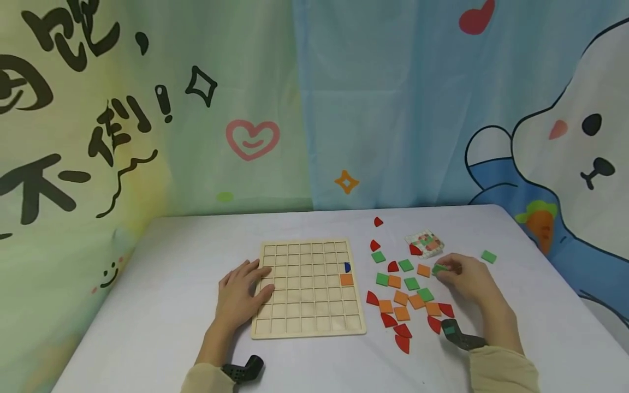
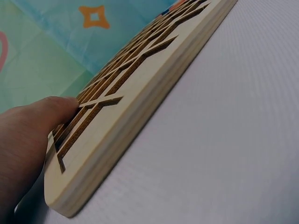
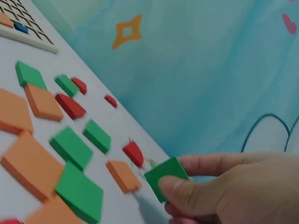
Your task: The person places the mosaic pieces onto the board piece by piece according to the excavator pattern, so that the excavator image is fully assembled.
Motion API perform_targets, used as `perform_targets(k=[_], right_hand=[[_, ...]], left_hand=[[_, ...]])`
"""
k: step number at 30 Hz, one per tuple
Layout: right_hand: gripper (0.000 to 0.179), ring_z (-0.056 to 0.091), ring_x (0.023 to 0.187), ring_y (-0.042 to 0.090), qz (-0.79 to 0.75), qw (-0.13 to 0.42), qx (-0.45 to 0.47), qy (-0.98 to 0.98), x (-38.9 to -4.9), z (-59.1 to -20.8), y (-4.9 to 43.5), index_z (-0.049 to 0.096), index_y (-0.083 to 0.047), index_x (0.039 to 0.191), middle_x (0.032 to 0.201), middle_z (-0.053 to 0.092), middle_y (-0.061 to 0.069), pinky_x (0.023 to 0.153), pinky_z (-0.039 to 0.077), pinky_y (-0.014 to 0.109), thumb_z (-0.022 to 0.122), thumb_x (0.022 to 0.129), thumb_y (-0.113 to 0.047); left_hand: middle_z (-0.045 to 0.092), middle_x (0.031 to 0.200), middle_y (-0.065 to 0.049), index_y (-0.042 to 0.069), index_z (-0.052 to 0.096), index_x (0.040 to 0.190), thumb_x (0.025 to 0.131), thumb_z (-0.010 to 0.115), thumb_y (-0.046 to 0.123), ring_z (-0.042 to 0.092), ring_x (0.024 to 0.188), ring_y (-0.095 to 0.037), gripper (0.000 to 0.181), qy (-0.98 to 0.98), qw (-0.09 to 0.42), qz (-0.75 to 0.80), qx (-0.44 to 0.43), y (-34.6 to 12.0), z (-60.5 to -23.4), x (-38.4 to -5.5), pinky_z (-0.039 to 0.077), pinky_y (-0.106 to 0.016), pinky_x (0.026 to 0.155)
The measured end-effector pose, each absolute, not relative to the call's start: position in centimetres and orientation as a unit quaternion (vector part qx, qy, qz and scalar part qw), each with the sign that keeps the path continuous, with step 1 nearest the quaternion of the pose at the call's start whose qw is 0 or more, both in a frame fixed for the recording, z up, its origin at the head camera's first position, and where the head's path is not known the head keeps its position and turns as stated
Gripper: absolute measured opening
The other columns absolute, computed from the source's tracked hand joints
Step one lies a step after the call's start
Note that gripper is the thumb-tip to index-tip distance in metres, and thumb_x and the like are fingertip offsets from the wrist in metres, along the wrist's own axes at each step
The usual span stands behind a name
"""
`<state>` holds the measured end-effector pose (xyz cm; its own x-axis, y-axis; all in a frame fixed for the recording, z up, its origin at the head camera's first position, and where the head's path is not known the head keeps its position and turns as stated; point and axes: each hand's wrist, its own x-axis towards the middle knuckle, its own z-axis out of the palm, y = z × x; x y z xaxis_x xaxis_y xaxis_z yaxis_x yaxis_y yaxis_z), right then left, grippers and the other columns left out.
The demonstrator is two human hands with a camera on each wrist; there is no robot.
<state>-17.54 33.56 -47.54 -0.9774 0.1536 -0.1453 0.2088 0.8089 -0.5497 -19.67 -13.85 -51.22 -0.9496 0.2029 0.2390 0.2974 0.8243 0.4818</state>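
Note:
My right hand (image 1: 467, 277) pinches a green square tile (image 3: 164, 181) between thumb and fingers, above the right side of the table. Under my left hand (image 1: 239, 292) is the left edge of a wooden grid board (image 1: 307, 295); the fingers are spread and relaxed, with the thumb over the frame. In the right column of that board sit an orange square tile (image 1: 346, 279) and, just above it, a small blue rounded piece (image 1: 347, 267). An orange tile (image 3: 122, 176) lies close to the held tile in the right wrist view.
Several loose green, orange and red pieces are scattered right of the board, including a red quarter-round piece (image 1: 402, 344) toward the front. A patterned card or packet (image 1: 432, 245) lies behind them. One green tile (image 1: 488, 256) is apart at far right. A printed curtain (image 1: 363, 109) hangs behind.

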Motion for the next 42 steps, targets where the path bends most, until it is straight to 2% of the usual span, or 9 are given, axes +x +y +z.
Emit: perform_targets(k=[5,10,13,16,27,42], right_hand=[[0.031,0.054,0.101,0.034,-0.306,0.004,0.052,0.951,-17.8,-46.2,31.1,0.062,-0.004,0.119,0.114,0.061,0.022,0.089,0.049,0.052,0.063,0.09,-0.015],[0.027,0.058,0.091,0.024,-0.322,-0.025,0.004,0.946,-18.3,-44.9,28.0,0.064,-0.009,0.117,0.104,0.066,0.012,0.081,0.053,0.042,0.063,0.091,-0.016],[0.025,0.06,0.086,0.019,-0.335,-0.028,-0.027,0.942,-18.9,-45.0,26.1,0.065,-0.009,0.114,0.1,0.068,0.008,0.075,0.054,0.035,0.064,0.09,-0.016],[0.021,0.06,0.085,0.017,-0.347,-0.015,-0.045,0.937,-19.8,-45.7,23.8,0.066,-0.011,0.11,0.096,0.068,0.003,0.076,0.053,0.032,0.065,0.089,-0.017],[0.013,0.061,0.084,0.012,-0.388,0.0,-0.081,0.918,-22.3,-47.4,17.1,0.069,-0.016,0.101,0.092,0.069,-0.003,0.081,0.053,0.033,0.066,0.088,-0.016],[0.013,0.061,0.089,0.014,-0.368,0.005,-0.074,0.927,-22.3,-48.4,16.4,0.069,-0.017,0.101,0.096,0.07,-0.002,0.085,0.052,0.037,0.065,0.089,-0.015]], left_hand=[[0.05,0.142,-0.009,0.021,0.063,0.124,0.086,0.063,0.045,0.037,0.137,-0.033,0.045,-0.951,0.089,-0.266,-0.127,-13.9,-51.3,-19.6,0.022,-0.06,0.106],[0.05,0.142,-0.009,0.021,0.063,0.124,0.086,0.063,0.045,0.037,0.137,-0.033,0.045,-0.951,0.085,-0.269,-0.125,-13.8,-51.2,-19.6,0.022,-0.06,0.106],[0.05,0.142,-0.009,0.021,0.063,0.124,0.086,0.063,0.046,0.037,0.137,-0.033,0.046,-0.951,0.086,-0.27,-0.128,-13.7,-51.3,-19.6,0.023,-0.06,0.106],[0.05,0.142,-0.009,0.021,0.063,0.124,0.086,0.063,0.047,0.038,0.137,-0.033,0.047,-0.951,0.087,-0.268,-0.128,-13.8,-51.5,-19.7,0.023,-0.06,0.106],[0.05,0.142,-0.008,0.022,0.063,0.123,0.086,0.063,0.046,0.038,0.137,-0.032,0.044,-0.952,0.089,-0.266,-0.123,-13.7,-51.5,-19.7,0.023,-0.059,0.106],[0.051,0.141,-0.008,0.021,0.064,0.122,0.086,0.062,0.046,0.039,0.136,-0.033,0.043,-0.952,0.101,-0.262,-0.125,-13.7,-51.6,-19.7,0.024,-0.06,0.105]])
